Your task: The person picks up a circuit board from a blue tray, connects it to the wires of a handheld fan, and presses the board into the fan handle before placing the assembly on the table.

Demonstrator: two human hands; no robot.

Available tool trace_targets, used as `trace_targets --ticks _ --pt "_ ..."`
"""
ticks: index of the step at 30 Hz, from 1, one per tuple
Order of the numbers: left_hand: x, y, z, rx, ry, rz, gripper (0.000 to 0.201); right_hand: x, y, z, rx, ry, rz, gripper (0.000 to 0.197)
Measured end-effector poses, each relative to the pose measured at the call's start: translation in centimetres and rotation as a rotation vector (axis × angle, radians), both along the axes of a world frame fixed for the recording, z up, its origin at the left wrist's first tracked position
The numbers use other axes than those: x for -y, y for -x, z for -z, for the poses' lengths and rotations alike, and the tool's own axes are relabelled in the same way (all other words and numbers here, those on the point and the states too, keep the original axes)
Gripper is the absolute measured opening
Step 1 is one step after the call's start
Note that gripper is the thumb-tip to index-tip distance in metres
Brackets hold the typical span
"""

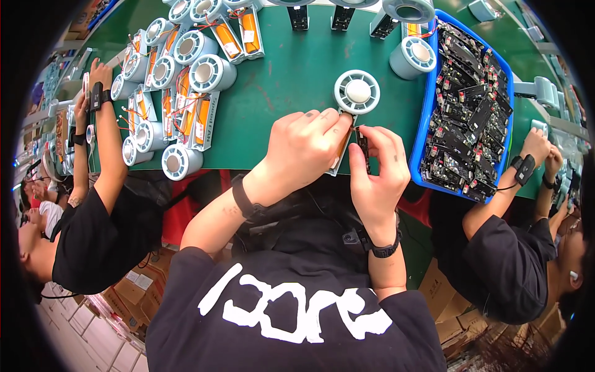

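My left hand [307,146] is closed around the handle of a pale blue handheld fan [357,92]. The fan's round slotted head with a white dome in its middle points away from me, and its open handle shows a strip of orange under my fingers. My right hand [381,170] pinches a narrow black circuit board [364,136] between thumb and fingers, right beside the handle. Whether the board touches the handle is hidden by my fingers.
A blue tray [424,130] heaped with black circuit boards stands at my right. Several open fan bodies [207,74] with orange batteries and loose wires cover the left of the green table [279,68]. More fans line the far side. People [105,229] work on both sides.
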State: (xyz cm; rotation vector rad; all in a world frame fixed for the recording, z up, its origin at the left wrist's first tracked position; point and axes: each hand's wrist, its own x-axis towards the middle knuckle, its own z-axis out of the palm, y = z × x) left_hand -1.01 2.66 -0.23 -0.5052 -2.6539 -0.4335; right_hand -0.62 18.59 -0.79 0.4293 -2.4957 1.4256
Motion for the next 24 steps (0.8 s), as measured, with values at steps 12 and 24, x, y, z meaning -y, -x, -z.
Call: trace_targets --ticks 12,24 --pt "0.1 0.0 -0.6 0.094 -0.029 0.028 0.031 -0.4 1.1 -1.4 0.198 0.079 -0.071 0.021" --pt "-0.2 -2.9 0.3 0.038 -0.17 0.013 0.052 -0.5 1.5 -2.1 0.461 0.165 -0.031 0.019"
